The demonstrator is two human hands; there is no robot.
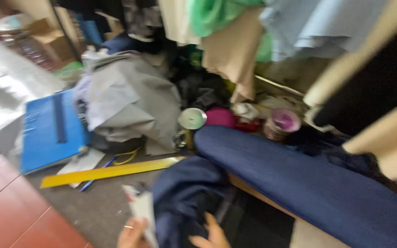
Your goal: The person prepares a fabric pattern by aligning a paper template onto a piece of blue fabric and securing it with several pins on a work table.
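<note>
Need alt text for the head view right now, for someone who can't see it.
Two bare hands at the bottom edge: the left hand holds a pale folded scrap, and the right hand rests on dark blue cloth. Beyond lie a yellow ruler, a blue folder and a heap of grey fabric. The picture is blurred.

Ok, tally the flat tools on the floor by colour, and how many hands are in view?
Yellow ruler: 1
Blue board: 1
Blue pen: 1
Hands, left hand and right hand: 2
Total: 5
</note>
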